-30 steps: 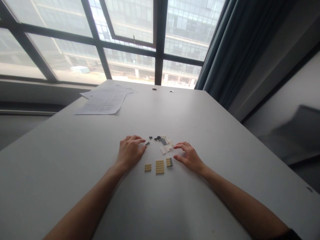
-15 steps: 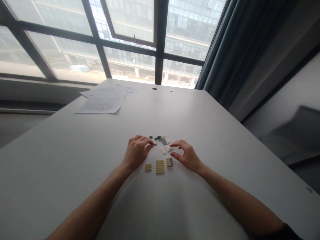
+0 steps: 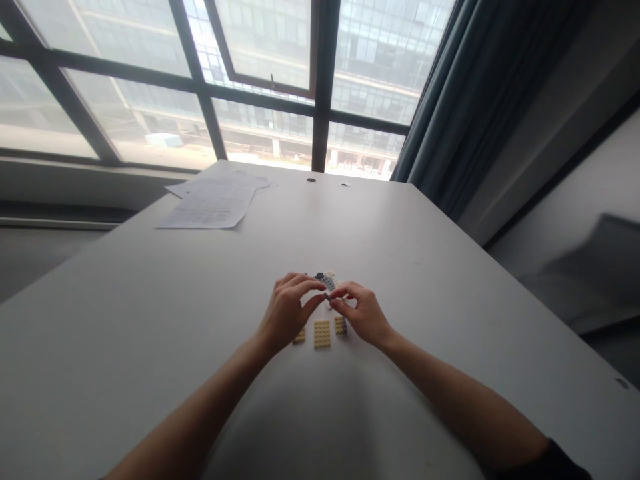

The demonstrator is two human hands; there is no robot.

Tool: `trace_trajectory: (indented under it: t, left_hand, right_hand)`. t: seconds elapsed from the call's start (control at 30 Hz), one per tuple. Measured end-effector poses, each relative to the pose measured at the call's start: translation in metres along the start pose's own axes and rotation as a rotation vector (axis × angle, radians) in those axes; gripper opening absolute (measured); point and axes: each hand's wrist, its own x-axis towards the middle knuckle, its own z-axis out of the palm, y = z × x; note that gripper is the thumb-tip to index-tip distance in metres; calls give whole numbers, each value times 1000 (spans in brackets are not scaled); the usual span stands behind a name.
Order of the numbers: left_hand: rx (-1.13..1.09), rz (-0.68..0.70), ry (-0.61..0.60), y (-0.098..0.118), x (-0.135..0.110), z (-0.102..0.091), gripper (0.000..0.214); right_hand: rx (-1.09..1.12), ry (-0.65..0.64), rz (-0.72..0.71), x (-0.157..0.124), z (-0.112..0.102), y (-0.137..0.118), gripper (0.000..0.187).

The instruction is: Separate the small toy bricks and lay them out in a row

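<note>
My left hand (image 3: 291, 310) and my right hand (image 3: 364, 315) meet fingertip to fingertip over the table. Pinched between them is a small grey building brick (image 3: 327, 297), partly covered by the fingers. Just beyond lies a heap of loose pieces, with a grey studded plate (image 3: 329, 283), white bricks (image 3: 330, 274) and black bricks (image 3: 319, 275). Nearer to me a tan studded plate (image 3: 322, 334) lies flat. To its right is a tan and dark grey block (image 3: 341, 325); to its left, a smaller tan plate (image 3: 299, 337) is partly hidden by my left hand.
All of this lies on a white table (image 3: 420, 267). Printed sheets of paper (image 3: 210, 203) overlap at the far left. A round hole (image 3: 311, 180) is near the far edge, before the window (image 3: 265, 127). A dark curtain (image 3: 450, 113) hangs at the right.
My left hand has moved right with the small grey brick. The fingers of my right hand, apart before, have come left and closed on it. The view has shifted slightly.
</note>
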Motion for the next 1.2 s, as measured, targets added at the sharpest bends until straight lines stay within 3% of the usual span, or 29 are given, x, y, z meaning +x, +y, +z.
trace_trajectory:
  t: [0.13, 0.3, 0.5, 0.7, 0.83, 0.97, 1.2]
  left_hand:
    - [-170, -111, -24, 2, 1, 1, 8]
    - [-362, -266, -117, 8, 2, -1, 10]
    - [-406, -307, -156, 17, 2, 3, 15]
    - [-172, -231, -124, 11, 1, 3, 18]
    - [68, -105, -273, -3, -2, -1, 23]
    - [133, 69, -481, -10, -6, 4, 25]
    - [179, 146, -477, -15, -4, 13, 29]
  right_hand:
    - [66, 10, 0, -4, 2, 1, 7]
    - [-63, 49, -125, -7, -7, -3, 11]
    - [-103, 53, -221, -12, -13, -6, 17]
    - [-8, 21, -48, -4, -14, 0, 21]
    - [-143, -100, 81, 10, -25, 19, 22]
    - [-229, -179, 63, 13, -28, 40, 24]
    - [-181, -219, -47, 23, -13, 51, 26]
